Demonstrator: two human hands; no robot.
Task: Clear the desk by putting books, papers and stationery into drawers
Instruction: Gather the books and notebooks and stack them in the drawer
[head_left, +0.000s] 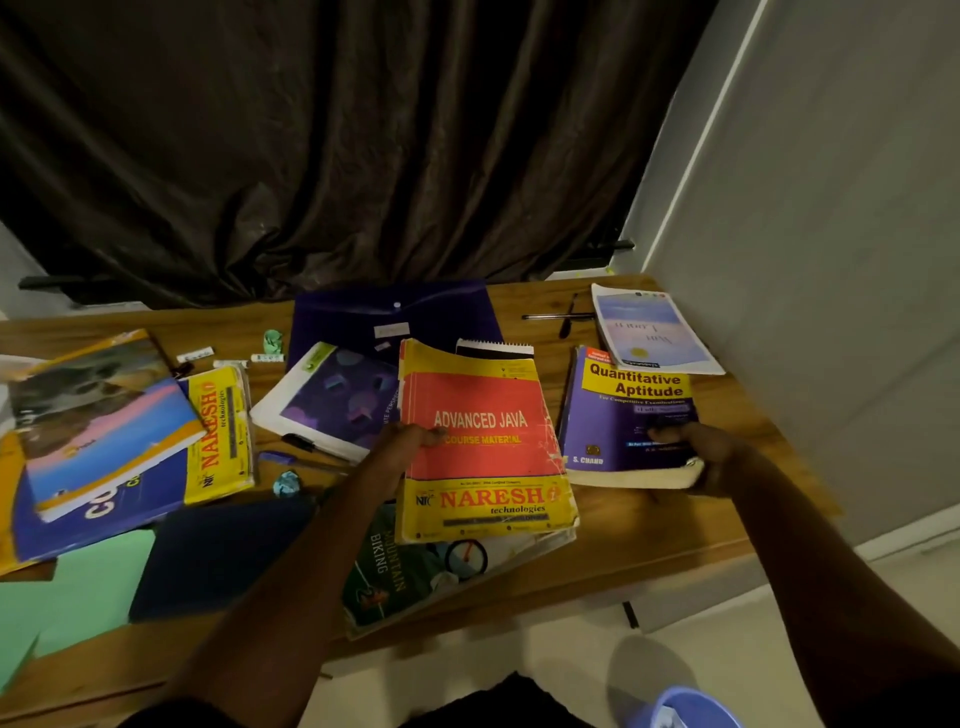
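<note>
My left hand (402, 447) grips the left edge of the red and yellow Advanced Java book (488, 467), thumb on its cover; the book is lifted and tilted above the wooden desk (649, 525). My right hand (696, 457) holds the near right corner of the thick purple Quantitative Aptitude book (623, 415), thumb on top. A Mountain Biking magazine (400, 571) lies under the red book. A spiral notepad (493, 347) peeks out behind it.
A dark blue folder (395, 317), a purple-covered book (337, 400), a pale booklet (654, 332), pens (566, 317), a yellow Naresh book (221, 431), stacked books (98, 431), a navy notebook (218, 556), green paper (78, 587) and crumpled scraps (287, 483) cover the desk. Curtain behind, wall at right.
</note>
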